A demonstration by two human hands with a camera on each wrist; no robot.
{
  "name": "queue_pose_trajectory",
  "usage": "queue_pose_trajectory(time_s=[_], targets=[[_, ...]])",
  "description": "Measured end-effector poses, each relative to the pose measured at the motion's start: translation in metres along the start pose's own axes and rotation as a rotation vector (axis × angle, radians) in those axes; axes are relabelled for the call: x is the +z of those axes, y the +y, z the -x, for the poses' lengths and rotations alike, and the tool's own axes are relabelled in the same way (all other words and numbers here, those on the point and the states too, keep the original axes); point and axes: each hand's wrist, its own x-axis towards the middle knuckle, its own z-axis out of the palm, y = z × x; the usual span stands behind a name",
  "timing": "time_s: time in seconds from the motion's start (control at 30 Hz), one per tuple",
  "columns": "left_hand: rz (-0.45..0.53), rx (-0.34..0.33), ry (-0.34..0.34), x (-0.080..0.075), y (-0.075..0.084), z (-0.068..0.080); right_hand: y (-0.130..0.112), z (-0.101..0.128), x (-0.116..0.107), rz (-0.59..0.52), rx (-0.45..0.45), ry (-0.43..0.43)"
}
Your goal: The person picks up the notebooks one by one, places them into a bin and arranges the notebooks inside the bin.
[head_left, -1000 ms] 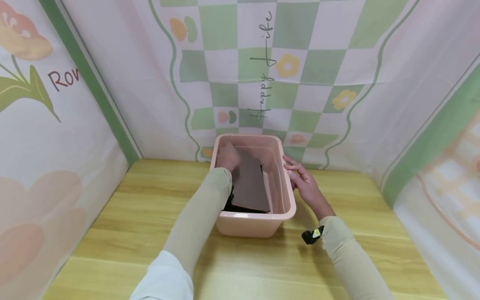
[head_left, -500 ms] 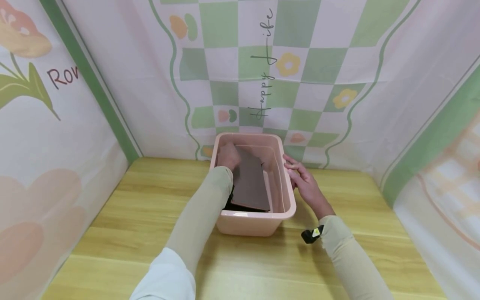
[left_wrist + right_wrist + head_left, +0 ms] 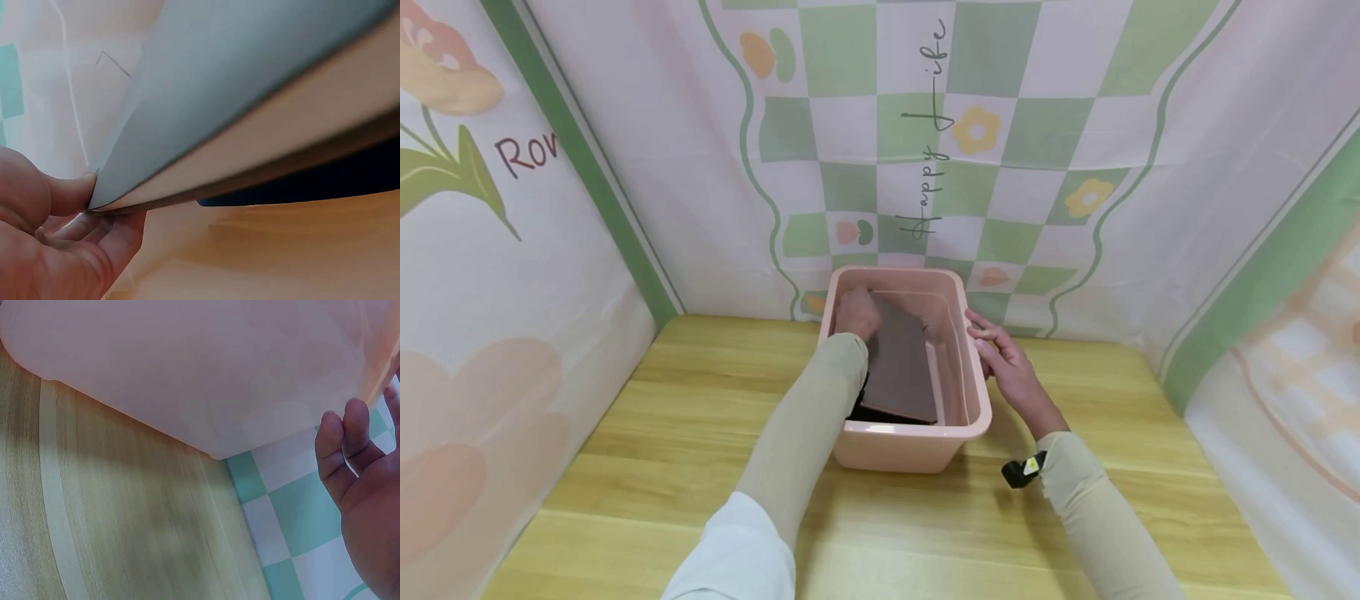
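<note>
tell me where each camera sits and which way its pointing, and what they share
Head: worn on the head, looking forward and down at the wooden table and pink tub; both sleeved arms, left hand and right hand show.
Left wrist: inside the tub, close on the brown book; the left hand pinches its corner.
Right wrist: low beside the tub, looking at the tub's outer wall; right hand fingers by its rim.
Shared: head and right wrist both show tub and table.
</note>
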Motion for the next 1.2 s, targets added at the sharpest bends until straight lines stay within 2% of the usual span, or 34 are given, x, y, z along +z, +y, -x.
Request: queue_pose_trajectory(time_s=[0.33, 0.43, 0.53, 0.7, 0.77, 0.97, 1.13, 1.2], targets=[[-0.077, -0.026, -0.018, 0.001, 0.002, -0.004, -0.001, -0.001, 0.001, -0.010, -0.008, 0.005], [-0.106, 0.015, -0.011, -0.001, 0.002, -0.003, -0.002, -0.002, 0.000, 0.001, -0.003, 0.009], [-0.124, 0.088, 0.003, -0.002, -0.001, -0.001, -0.002, -0.001, -0.001, 0.013, 0.003, 0.006], [-0.078, 0.170, 0.005, 0.000, -0.003, 0.003, -0.001, 0.000, -0.001, 0.016, 0.008, 0.001], [-0.023, 0.174, 0.003, 0.002, -0.002, 0.004, -0.001, 0.001, -0.001, 0.019, 0.007, 0.000], [0.051, 0.206, -0.027, 0.002, 0.002, 0.005, -0.002, 0.002, -0.001, 0.026, 0.007, 0.008], [0.100, 0.216, -0.056, -0.006, 0.007, 0.005, -0.004, 0.002, -0.001, 0.029, 0.013, 0.008], [0.071, 0.238, -0.043, -0.011, 0.009, 0.005, -0.005, 0.001, 0.000, 0.027, 0.016, 0.004]])
